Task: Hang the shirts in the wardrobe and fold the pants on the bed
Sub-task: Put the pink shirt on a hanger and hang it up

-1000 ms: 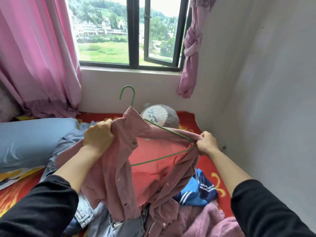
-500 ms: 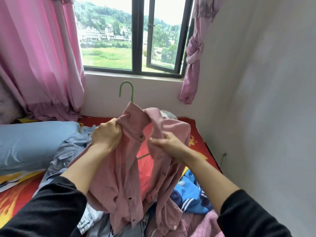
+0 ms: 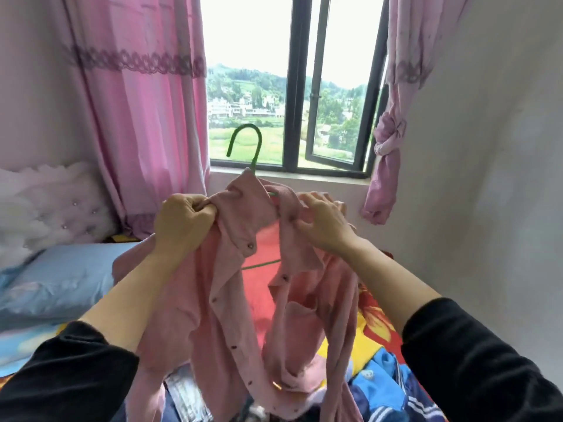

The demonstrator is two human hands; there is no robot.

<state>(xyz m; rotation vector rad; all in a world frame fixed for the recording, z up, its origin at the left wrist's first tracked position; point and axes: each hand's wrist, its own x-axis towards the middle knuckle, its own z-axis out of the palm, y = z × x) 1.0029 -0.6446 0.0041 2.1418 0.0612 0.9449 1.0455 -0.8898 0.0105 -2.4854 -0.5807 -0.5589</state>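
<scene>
A pink button-up shirt [image 3: 219, 300] hangs open on a green wire hanger [image 3: 246, 141], lifted above the bed. The hanger's hook stands up in front of the window; its lower bar shows between the shirt's two front panels. My left hand [image 3: 179, 220] is clenched on the shirt's left shoulder by the collar. My right hand [image 3: 323, 220] pinches the right side of the collar, fingers bent over the cloth. Under the shirt lie a blue and white jacket [image 3: 384, 382], denim [image 3: 189, 400] and other clothes in a heap.
The bed has a red and yellow patterned sheet [image 3: 371, 318] and a light blue pillow [image 3: 61, 278] on the left by a tufted headboard [image 3: 45, 208]. Pink curtains [image 3: 137, 117] flank the window [image 3: 301, 95]. A white wall [image 3: 487, 178] is close on the right.
I have raised the shirt and hanger higher, and my view has tilted up. My right hand went from the hanger's right end to the collar.
</scene>
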